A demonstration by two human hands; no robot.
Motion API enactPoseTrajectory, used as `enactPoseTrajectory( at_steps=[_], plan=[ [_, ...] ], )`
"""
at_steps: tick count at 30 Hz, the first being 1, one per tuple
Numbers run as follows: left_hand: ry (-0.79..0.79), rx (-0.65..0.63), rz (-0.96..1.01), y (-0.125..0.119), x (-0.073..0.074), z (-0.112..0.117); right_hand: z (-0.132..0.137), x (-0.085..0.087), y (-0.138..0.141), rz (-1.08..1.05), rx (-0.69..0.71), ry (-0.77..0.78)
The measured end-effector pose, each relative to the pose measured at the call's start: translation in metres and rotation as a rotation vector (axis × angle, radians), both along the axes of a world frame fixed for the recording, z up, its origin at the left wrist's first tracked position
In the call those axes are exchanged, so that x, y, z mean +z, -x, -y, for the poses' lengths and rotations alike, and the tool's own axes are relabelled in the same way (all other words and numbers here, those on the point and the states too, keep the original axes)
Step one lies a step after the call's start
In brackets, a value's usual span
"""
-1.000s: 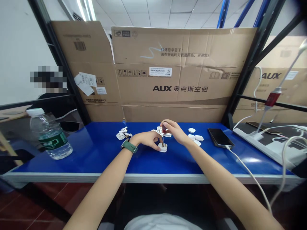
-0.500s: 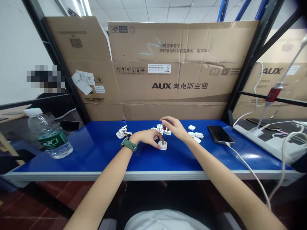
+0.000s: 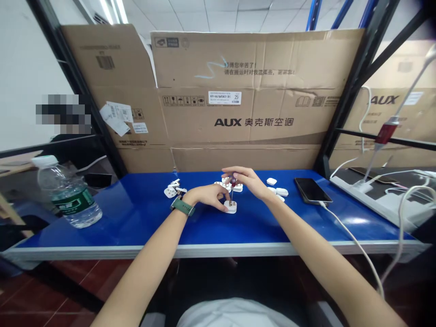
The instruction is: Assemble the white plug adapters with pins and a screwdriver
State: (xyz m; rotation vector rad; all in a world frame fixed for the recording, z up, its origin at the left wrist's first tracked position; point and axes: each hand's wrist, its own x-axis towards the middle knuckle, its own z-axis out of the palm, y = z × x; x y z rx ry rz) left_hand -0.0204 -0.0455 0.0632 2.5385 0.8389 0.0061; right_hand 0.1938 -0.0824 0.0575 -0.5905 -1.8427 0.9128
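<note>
White plug part (image 3: 230, 208) sits on the blue tabletop (image 3: 143, 227), ahead of the person, left hand (image 3: 211, 196) gripping its left side with the fingertips. Right hand (image 3: 250, 181) has fingers on the red handle of a near-upright screwdriver (image 3: 232, 195), tip down at the part; more white plug pieces (image 3: 238, 187) just behind, white covers (image 3: 281, 192) off right.

You have room across the tabletop (image 3: 132, 222) at near left, between the bottle (image 3: 73, 202) and your left hand (image 3: 210, 196); white parts (image 3: 169, 192) obstruct farther in. Mid-table, the plug (image 3: 231, 208) and upright screwdriver (image 3: 233, 183) under your right hand (image 3: 248, 180) block you. At right, 4 white covers (image 3: 281, 192), the phone (image 3: 312, 190) and its cable (image 3: 356, 248) narrow your way; cardboard (image 3: 259, 106) closes the far side.
</note>
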Motion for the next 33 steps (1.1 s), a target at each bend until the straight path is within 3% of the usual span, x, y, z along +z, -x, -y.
enactPoseTrajectory(
  at_steps=[3, 8, 10, 16, 27, 30, 33],
  plan=[
    [0.019, -0.019, 0.022, 0.001, -0.002, -0.002, 0.003, 0.002, 0.0, -0.035, 0.108, 0.09],
    [0.033, -0.022, 0.04, 0.002, -0.003, -0.002, 0.001, -0.001, 0.007, 0.002, -0.169, -0.045],
    [0.028, -0.007, 0.039, 0.001, -0.002, -0.001, -0.001, -0.003, 0.008, 0.009, -0.208, -0.071],
    [-0.01, -0.002, 0.006, -0.001, 0.002, 0.003, -0.003, -0.004, 0.002, -0.032, -0.029, -0.017],
    [0.036, -0.019, 0.04, 0.0, 0.0, 0.002, -0.003, -0.002, 0.008, -0.091, 0.031, -0.013],
    [0.032, -0.034, 0.07, -0.001, 0.006, 0.006, -0.005, -0.002, 0.006, -0.149, -0.029, -0.003],
    [0.0, 0.0, 0.117, 0.004, 0.014, 0.007, -0.012, -0.003, -0.001, -0.349, -0.175, -0.005]
  ],
)
